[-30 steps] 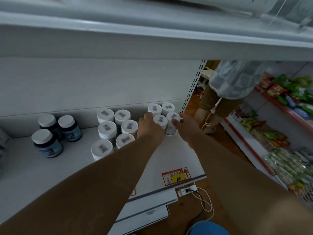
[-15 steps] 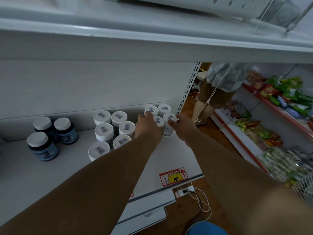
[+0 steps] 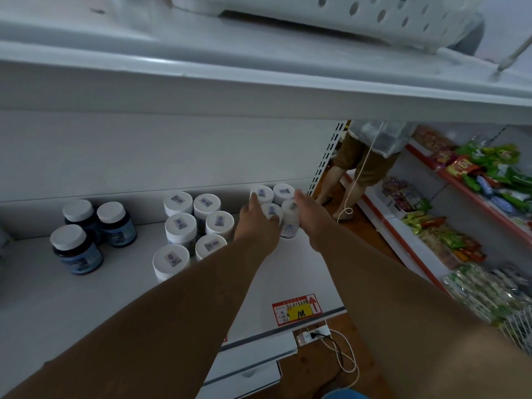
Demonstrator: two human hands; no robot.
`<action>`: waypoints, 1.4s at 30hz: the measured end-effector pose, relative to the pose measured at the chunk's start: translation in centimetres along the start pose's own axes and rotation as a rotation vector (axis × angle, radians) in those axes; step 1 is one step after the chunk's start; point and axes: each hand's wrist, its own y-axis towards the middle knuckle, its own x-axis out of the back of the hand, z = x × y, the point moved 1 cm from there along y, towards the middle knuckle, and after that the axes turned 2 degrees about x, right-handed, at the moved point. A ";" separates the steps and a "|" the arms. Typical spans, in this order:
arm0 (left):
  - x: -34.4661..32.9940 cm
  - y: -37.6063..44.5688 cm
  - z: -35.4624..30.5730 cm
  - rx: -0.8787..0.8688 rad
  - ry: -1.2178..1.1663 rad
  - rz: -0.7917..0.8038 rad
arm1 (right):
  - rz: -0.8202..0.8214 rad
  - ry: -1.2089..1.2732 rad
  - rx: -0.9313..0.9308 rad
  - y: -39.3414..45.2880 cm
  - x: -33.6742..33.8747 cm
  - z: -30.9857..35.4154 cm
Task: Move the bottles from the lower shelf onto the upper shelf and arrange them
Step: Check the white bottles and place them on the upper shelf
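On the lower shelf [image 3: 288,272], several small white bottles stand in a cluster at the back right. My left hand [image 3: 256,226] wraps around the front-left small bottle [image 3: 272,211], its forefinger touching the back-left small bottle [image 3: 262,193]. My right hand [image 3: 312,218] presses against the front-right small bottle [image 3: 289,224], fingers reaching past the back-right small bottle [image 3: 283,191]. Several larger white bottles [image 3: 180,226] stand in the shelf's middle. Three dark blue jars [image 3: 76,249] with white caps stand at the left. The upper shelf [image 3: 259,82] runs across above.
A white perforated basket [image 3: 345,15] sits on the upper shelf. A price tag [image 3: 296,309] marks the lower shelf's front edge, with a power strip and cable [image 3: 313,335] below. Another person [image 3: 371,156] stands in the aisle beside snack shelves [image 3: 475,180] at the right.
My view has tilted upward, showing more of the upper shelf and basket. Both hands stayed closed around the front small bottles; more of the front-right bottle's body shows now.
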 end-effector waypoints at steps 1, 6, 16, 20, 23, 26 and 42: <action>0.0 0.0 0.0 0.001 0.000 0.006 | 0.000 -0.009 -0.013 0.1 0.0 -0.1; -0.1 -0.2 -0.1 -0.004 -0.023 -0.014 | 0.017 -0.025 0.026 0.2 0.4 -0.2; -0.1 -0.5 -0.7 0.024 -0.018 -0.029 | 0.013 -0.104 0.044 0.2 0.9 0.1; -0.1 -0.4 -0.9 0.029 -0.022 -0.025 | 0.033 -0.108 0.071 -0.1 0.9 0.3; 0.0 -0.8 -0.9 0.030 -0.012 -0.022 | 0.016 -0.060 0.090 -0.3 1.1 -0.1; 0.3 -1.8 -1.0 -0.005 0.055 -0.042 | -0.001 -0.184 0.171 -0.2 1.1 -0.3; 9.8 -7.7 3.0 -0.280 0.115 -0.212 | -0.032 -0.417 0.842 -6.7 -7.7 -1.6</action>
